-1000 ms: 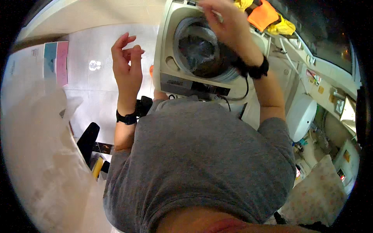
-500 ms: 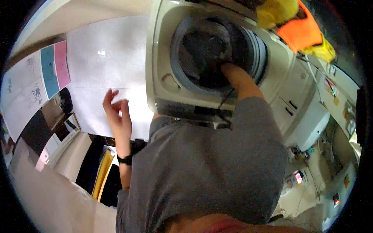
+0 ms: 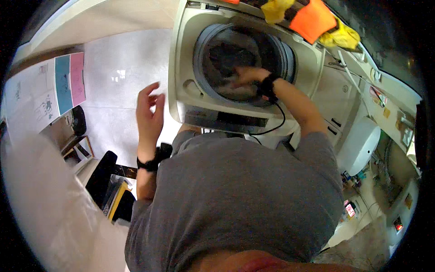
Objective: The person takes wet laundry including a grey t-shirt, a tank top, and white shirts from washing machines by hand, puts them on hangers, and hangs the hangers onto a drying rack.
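A top-loading washing machine (image 3: 185, 97) stands in front of me with its lid up. Dark, wet-looking laundry (image 3: 229, 56) lies in its round drum (image 3: 199, 59). My right hand (image 3: 252, 76) is inside the drum opening, over the laundry. Its fingers are blurred, so I cannot make out whether they grip any cloth. A black band with a dark cable (image 3: 282, 118) is on that wrist. My left hand (image 3: 150, 109) hangs in the air left of the machine, fingers loosely bent and apart, holding nothing. It wears a black wrist strap too.
Yellow and orange cloths (image 3: 312, 20) hang above the machine's back right. A white cabinet (image 3: 337, 86) and a white rounded appliance (image 3: 360, 145) stand to the right. On the left are a printed poster sheet (image 3: 43, 90) and a box of folders (image 3: 118, 199). Pale floor tiles (image 3: 118, 95) lie between.
My right hand has come up from deeper in the drum, so its wrist band now shows. My left hand has shifted slightly up and right in view, still empty.
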The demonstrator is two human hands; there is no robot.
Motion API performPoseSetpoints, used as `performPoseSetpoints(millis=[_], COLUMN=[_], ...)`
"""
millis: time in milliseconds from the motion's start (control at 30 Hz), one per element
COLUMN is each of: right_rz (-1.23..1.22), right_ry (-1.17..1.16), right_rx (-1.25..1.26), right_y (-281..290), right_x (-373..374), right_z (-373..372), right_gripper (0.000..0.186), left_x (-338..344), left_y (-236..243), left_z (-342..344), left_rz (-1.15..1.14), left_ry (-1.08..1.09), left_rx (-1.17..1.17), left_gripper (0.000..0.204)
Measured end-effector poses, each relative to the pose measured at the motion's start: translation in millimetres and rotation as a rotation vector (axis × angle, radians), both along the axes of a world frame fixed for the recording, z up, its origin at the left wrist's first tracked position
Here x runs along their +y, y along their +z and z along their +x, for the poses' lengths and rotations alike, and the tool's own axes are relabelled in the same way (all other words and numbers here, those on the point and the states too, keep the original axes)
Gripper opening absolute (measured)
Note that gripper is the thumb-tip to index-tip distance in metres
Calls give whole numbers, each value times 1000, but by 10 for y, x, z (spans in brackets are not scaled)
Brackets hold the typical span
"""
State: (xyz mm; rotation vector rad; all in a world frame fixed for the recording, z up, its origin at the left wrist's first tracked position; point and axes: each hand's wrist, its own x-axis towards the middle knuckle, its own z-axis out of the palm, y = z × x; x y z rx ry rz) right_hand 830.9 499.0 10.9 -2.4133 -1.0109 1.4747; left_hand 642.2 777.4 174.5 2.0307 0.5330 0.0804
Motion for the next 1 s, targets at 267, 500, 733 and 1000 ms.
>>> performPoseSetpoints(millis=[267,500,733,1000], right_rz=[667,1056,1212,1354], right_ry=[-718,-608,-453,-911], right_rx=[714,610,294,-512], right_y=[2449,2660,2524,2403], right_x=[-18,-142,-285,-169], right_z=[-403,-850,-1585,-2602], right_gripper=[51,57,57,10], left_x=[-404,-709,-853,-879], left_y=[86,833,1044,1515], left_z=[95,99,-210,-990], left_rz=[-199,-823,-922,-472], left_ry=[-163,-151,-365,-638], left_rx=[-137,-318,-380,-501], left_gripper=[50,55,25,23])
